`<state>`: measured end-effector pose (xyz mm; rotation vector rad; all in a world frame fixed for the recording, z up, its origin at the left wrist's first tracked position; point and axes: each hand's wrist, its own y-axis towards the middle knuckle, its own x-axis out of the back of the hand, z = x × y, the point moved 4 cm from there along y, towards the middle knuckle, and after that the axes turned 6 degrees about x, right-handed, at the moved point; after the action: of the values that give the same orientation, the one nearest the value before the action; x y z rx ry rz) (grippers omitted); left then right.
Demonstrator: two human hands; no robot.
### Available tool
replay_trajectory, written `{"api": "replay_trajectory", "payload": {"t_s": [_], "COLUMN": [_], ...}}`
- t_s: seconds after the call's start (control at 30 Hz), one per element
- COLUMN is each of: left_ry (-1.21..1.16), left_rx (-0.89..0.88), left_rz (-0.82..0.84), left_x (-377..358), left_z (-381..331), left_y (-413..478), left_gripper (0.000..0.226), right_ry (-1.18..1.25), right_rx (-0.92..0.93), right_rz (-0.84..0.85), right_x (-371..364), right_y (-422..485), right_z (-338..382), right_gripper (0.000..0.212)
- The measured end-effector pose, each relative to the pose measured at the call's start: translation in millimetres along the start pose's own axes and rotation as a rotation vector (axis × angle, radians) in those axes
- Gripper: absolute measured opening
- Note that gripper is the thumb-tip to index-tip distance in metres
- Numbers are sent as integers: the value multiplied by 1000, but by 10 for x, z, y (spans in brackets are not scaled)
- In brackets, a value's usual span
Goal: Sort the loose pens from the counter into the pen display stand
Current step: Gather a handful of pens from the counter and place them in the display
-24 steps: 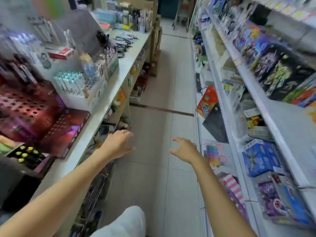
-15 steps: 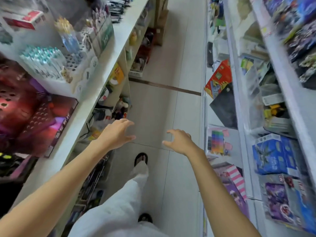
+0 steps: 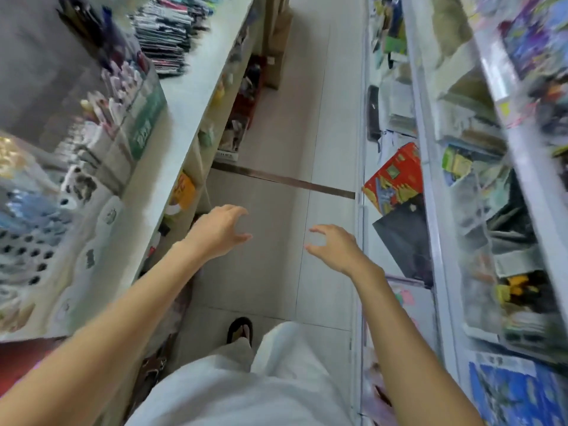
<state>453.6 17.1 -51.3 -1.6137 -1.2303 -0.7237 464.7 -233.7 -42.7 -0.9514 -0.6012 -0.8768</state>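
While both arms reach forward over the tiled aisle floor [image 3: 276,118], neither hand touches anything. The left hand [image 3: 219,232] hangs just off the edge of the white table [image 3: 196,87], its fingers [image 3: 242,210] loosely curled and apart, holding nothing. The right hand [image 3: 336,250] is level with it, nearer the shelving [image 3: 430,167], its fingers also bent and spread, with nothing in them.

The loose pens [image 3: 166,32] lie in a blurred heap at the far end of the table, well apart from both hands. The white pen display stand [image 3: 33,250], with rows of round holes, sits on the table's near left part; blue-capped pens [image 3: 27,207] stand in its back rows. Between the stand and the heap is a green-labelled box [image 3: 147,118] of pale markers.

A red box [image 3: 393,176] leans on the right-hand shelving, touching a black card [image 3: 402,238] just below it. Below the hands are white trousers [image 3: 246,388] and one foot in a black sandal [image 3: 241,329].
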Motion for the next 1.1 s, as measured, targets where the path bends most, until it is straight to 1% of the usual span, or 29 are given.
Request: {"api": "replay_trajectory", "payload": {"t_s": [0.1, 0.2, 0.27, 0.43, 0.5, 0.63, 0.7, 0.83, 0.93, 1.0, 1.1], "left_ry": [-16, -31, -37, -85, -104, -163, -198, -214, -272, -319, -353], "left_rx": [27, 42, 50, 179, 231, 327, 368, 452, 504, 545, 642], "left_rz": [-6, 10, -13, -69, -116, -260, -303, -310, -335, -364, -456], "left_x": [220, 408, 568, 1174, 1455, 2014, 2198, 2603, 2881, 3048, 3321], "left_z": [5, -40, -83, -17, 38, 179, 281, 644, 1003, 1163, 1437], "left_y": [626, 1381, 1915, 3072, 3490, 4286, 4577, 5452, 6043, 6282, 6620], "left_gripper": [63, 60, 57, 46, 48, 44, 44, 49, 49, 45, 37], "right_ry": [28, 51, 71, 69, 75, 71, 54, -46, -84, -88, -121], "right_rx": [6, 20, 33, 90, 125, 202, 252, 369, 428, 448, 536], "right_rz": [-43, -27, -3, 47, 50, 48, 53, 85, 94, 156, 228], "right_x": [347, 651, 872, 1707, 2070, 2675, 2872, 3279, 3478, 3536, 3613], "right_y": [567, 1313, 1871, 3265, 3820, 4871, 5241, 6393, 7235, 7643, 8270], "right_z": [-20, -88, -118, -56, 39, 387, 580, 1096, 1487, 1703, 2127], "right_gripper": [47, 47, 48, 49, 48, 47, 47, 47, 47, 49, 49]}}
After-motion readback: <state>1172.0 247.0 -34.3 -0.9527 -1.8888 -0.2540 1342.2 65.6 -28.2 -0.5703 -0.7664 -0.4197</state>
